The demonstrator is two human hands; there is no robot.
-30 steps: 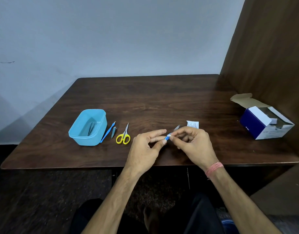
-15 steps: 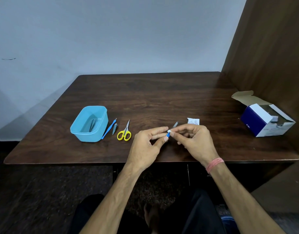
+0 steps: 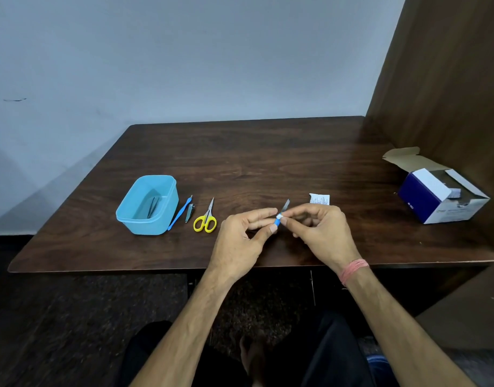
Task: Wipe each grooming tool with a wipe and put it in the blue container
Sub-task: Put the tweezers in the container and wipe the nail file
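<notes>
Blue-handled tool [image 3: 279, 217] is pinched by the left hand [image 3: 241, 238] so the right hand [image 3: 319, 233] can pinch a wipe [image 3: 279, 216] round it, just above that grip.

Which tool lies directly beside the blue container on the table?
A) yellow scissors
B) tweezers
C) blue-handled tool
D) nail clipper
C: the blue-handled tool lies right beside the blue container; the nail clipper and then the yellow scissors lie farther right, and a dark metal tool, hard to identify, lies inside the container.
</notes>
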